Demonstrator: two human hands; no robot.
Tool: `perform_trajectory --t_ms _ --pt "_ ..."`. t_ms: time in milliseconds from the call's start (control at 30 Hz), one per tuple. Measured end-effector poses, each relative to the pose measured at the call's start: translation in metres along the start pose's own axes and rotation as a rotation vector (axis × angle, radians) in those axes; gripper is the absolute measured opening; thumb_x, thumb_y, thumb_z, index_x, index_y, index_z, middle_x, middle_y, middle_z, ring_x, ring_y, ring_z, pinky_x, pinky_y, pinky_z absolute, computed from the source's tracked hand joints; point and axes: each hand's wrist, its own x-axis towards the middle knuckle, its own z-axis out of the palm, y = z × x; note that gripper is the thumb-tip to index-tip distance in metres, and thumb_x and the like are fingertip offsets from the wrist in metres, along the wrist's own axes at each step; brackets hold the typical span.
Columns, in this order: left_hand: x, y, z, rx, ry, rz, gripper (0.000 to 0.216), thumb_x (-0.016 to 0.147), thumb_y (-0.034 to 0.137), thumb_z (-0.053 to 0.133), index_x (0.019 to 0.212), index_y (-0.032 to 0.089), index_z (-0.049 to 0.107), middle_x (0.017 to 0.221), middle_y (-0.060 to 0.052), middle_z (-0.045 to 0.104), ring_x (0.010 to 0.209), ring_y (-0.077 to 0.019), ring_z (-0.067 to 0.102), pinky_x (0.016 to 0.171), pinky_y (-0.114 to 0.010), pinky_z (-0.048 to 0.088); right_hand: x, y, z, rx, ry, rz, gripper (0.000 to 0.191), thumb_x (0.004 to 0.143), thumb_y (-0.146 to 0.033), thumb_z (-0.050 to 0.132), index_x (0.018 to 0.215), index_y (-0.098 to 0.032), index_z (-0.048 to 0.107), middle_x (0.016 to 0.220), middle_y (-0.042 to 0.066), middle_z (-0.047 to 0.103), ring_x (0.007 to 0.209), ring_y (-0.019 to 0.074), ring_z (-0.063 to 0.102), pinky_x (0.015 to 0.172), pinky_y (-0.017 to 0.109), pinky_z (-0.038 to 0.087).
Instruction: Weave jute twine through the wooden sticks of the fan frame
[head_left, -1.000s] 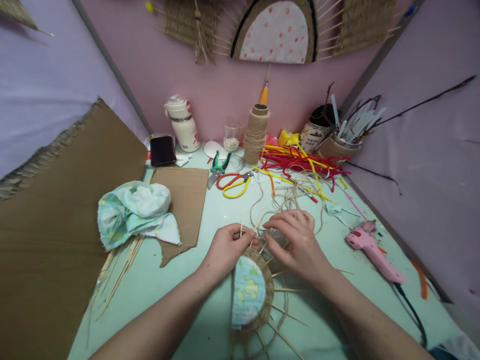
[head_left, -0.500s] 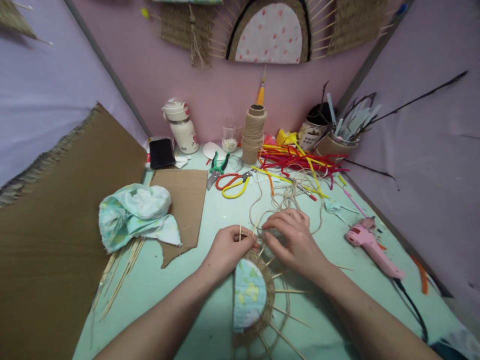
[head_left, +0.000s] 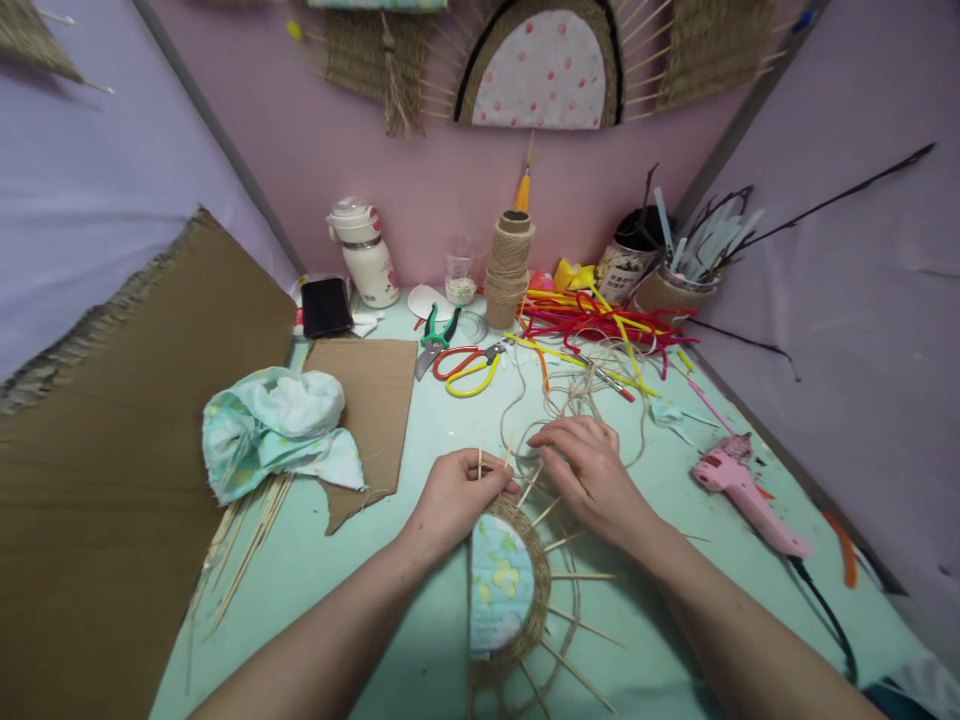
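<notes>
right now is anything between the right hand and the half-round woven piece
Nothing bulky visible: thin sticks, fanning out from the half-round woven piece, lie between it and the right hand. The space under the palm is hidden.

Semicircular floral panel (head_left: 501, 585), twine rim (head_left: 542, 575), sticks (head_left: 585, 576) radiating, straight edge (head_left: 472, 590) facing left

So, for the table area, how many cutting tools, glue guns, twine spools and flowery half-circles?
Cutting tools: 2 (scissors, green-handled cutters)
Glue gun: 1
Twine spool: 1
Flowery half-circle, at the left hand: 1
Total: 5
</notes>
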Motion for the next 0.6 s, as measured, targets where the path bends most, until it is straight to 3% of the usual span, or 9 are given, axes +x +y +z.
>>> perform_trajectory --t_ms 367,600 --pt "-0.0011 0.0004 -0.0008 -0.12 -0.078 -0.024 0.028 0.067 0.039 0.066 0.07 0.012 0.064 0.073 -0.007 0.068 0.054 -0.0102 0.054 0.053 -0.022 0.039 0.0017 0.0052 0.0003 0.008 -0.021 0.039 0.025 0.092 -0.025 0.037 0.086 -0.022 0.061 0.085 0.001 0.064 0.085 0.0166 0.053 0.082 0.034 0.029" --pt "-0.001 0.0004 -0.0018 -0.367 -0.166 -0.086 0.046 0.073 0.054 0.053 0.08 0.011 0.065 0.075 -0.01 0.068 0.064 -0.0197 0.062 0.059 -0.029 0.045 0.0023 0.0074 0.0 0.066 -0.05 0.047 0.028 0.093 -0.028 0.036 0.079 -0.021 0.059 0.075 0.001 0.062 0.078 0.0169 0.052 0.078 0.034 0.031"
